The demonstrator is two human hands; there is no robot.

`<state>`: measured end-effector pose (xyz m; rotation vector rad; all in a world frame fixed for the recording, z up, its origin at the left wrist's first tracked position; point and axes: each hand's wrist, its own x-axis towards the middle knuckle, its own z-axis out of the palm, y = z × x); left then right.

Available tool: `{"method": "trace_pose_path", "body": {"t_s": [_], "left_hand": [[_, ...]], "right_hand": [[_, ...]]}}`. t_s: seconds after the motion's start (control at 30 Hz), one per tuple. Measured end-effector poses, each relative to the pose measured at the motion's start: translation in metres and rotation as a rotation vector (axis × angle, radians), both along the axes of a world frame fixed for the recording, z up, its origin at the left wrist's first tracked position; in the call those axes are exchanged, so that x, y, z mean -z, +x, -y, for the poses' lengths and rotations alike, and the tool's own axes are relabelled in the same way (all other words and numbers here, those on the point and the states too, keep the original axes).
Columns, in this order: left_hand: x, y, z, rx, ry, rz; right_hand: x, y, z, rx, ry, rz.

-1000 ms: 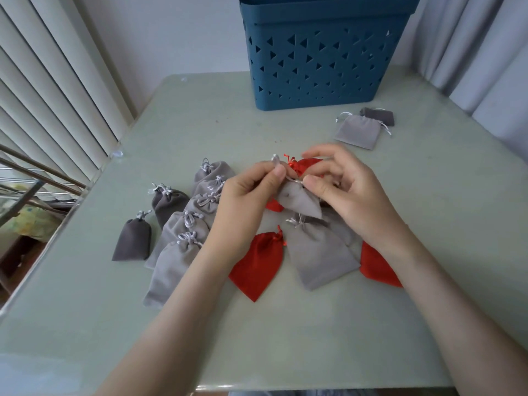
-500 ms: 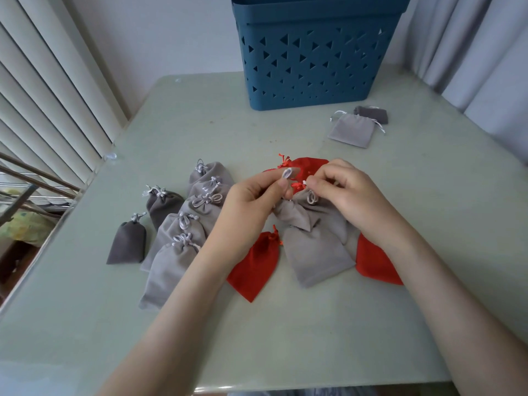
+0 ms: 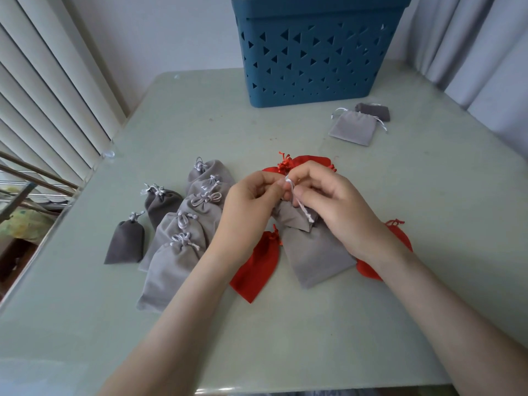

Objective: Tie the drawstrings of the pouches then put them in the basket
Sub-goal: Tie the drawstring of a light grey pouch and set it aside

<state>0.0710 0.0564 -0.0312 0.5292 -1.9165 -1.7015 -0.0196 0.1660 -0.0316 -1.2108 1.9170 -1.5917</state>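
Note:
A small light grey pouch (image 3: 294, 218) hangs between my hands above the pile at the table's middle. My left hand (image 3: 251, 204) and my right hand (image 3: 334, 204) both pinch its white drawstring (image 3: 300, 204) at the pouch's neck, fingertips almost touching. Under them lie a larger grey pouch (image 3: 317, 258) and red pouches (image 3: 257, 267). To the left, several tied grey pouches (image 3: 183, 232) lie in a row. The blue basket (image 3: 314, 52) stands at the table's far edge. Two untied grey pouches (image 3: 353, 127) lie flat near the basket's right corner.
The pale green table (image 3: 285, 338) ends at a front edge close to me. Window blinds (image 3: 43, 95) run along the left and a curtain (image 3: 471, 38) hangs at the right. A dark grey tied pouch (image 3: 125, 244) lies apart at the far left.
My hands have drawn closer together over the pouch's neck, and a length of the white drawstring now hangs down between them. The camera has tilted, so the basket shows lower.

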Motion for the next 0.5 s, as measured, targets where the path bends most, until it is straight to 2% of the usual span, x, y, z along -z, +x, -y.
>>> {"method": "trace_pose_path", "body": {"t_s": [0.07, 0.13, 0.5], "left_hand": [[-0.0010, 0.0014, -0.0017, 0.011, -0.046, 0.012], [-0.0005, 0.0030, -0.0028, 0.028, -0.119, 0.034], [0.0011, 0.0082, -0.0042, 0.100, -0.263, 0.044]], "right_hand": [[0.0031, 0.0011, 0.0026, 0.086, 0.018, -0.202], [0.0041, 0.0033, 0.0052, 0.144, 0.003, -0.297], [0.0070, 0.0032, 0.0080, 0.221, -0.056, -0.308]]}}
